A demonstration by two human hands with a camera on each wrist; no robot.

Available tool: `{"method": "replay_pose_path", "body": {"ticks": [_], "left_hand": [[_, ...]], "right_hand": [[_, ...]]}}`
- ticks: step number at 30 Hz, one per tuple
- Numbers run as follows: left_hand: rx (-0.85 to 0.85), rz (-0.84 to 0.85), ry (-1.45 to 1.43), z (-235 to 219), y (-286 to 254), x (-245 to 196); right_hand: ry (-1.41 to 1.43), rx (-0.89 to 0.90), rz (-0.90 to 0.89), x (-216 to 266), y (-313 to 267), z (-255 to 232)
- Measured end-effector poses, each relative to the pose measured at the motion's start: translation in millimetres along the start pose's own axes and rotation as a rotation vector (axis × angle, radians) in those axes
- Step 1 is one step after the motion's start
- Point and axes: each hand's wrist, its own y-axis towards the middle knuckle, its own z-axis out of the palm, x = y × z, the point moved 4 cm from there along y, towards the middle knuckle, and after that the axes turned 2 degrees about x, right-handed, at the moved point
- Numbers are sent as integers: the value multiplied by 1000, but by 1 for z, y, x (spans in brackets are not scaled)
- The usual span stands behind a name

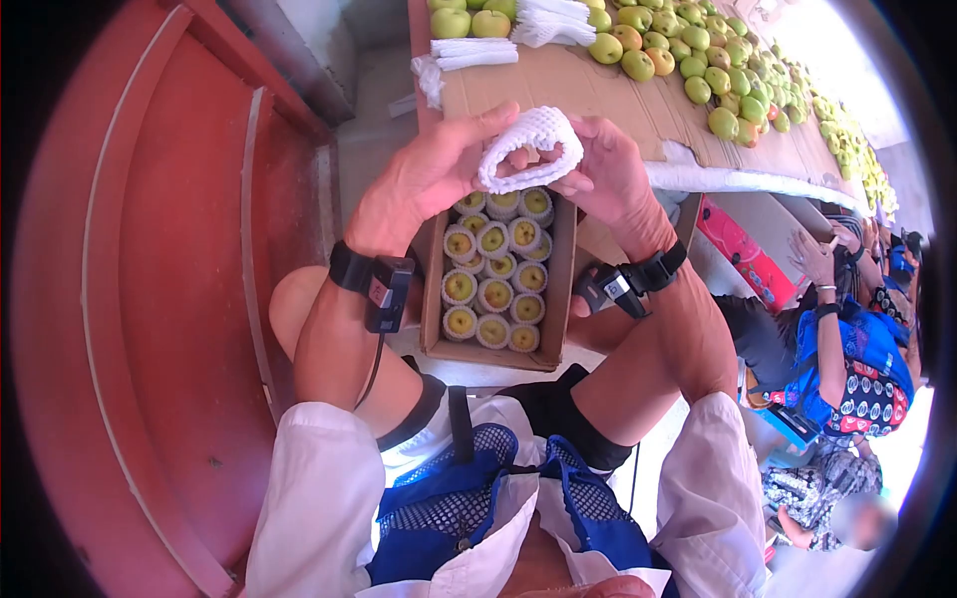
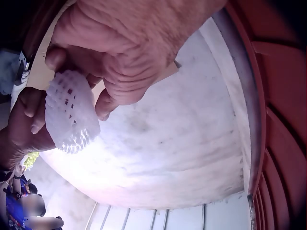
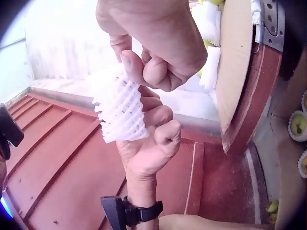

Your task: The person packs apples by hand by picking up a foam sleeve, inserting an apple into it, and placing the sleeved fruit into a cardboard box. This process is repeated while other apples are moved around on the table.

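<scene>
A white foam net sleeve (image 1: 531, 149) is held up between both hands, its mouth spread into a ring. The left hand (image 1: 436, 164) grips its left side and the right hand (image 1: 611, 171) its right side. In the left wrist view the mesh sleeve (image 2: 72, 112) hangs between the fingers; the right wrist view shows the sleeve (image 3: 120, 108) pinched by curled fingers. No fruit is visible inside it. Below the hands stands an open cardboard box (image 1: 433, 299) with rows of apples (image 1: 495, 293) in foam sleeves.
A cardboard-covered table (image 1: 568, 95) holds many loose apples (image 1: 698, 60) and flat foam sleeves (image 1: 477, 54). A red metal panel (image 1: 179, 299) stands at the left. Other people (image 1: 847, 349) are at the right, near a red box (image 1: 743, 254).
</scene>
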Motion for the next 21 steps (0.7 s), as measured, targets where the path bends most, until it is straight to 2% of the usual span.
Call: {"method": "replay_pose_path", "body": {"ticks": [1,4,9,13,16,17,21], "left_hand": [[-15,7,3,6,-1,0],[-133,35,-30,22,-6,-5],[-5,-13,-11,-8,1,6],[123,12,-41,-7,2,11],[-14,2,15,4,0,9],[-50,-30,23,4,0,9],[72,-4,12,4,0,10]], "right_hand": [[-8,-75,-1,0,-2,0],[-17,-50,70,-5,0,-8],[-78,-67,42,-8,-1,-13],[-189,-50,44,-4,-3,-5],[-216,-117,2,-5,-5,-2],[-189,-70,1,-5,-3,-2],[-195,1,-47,-6,1,-8]]}}
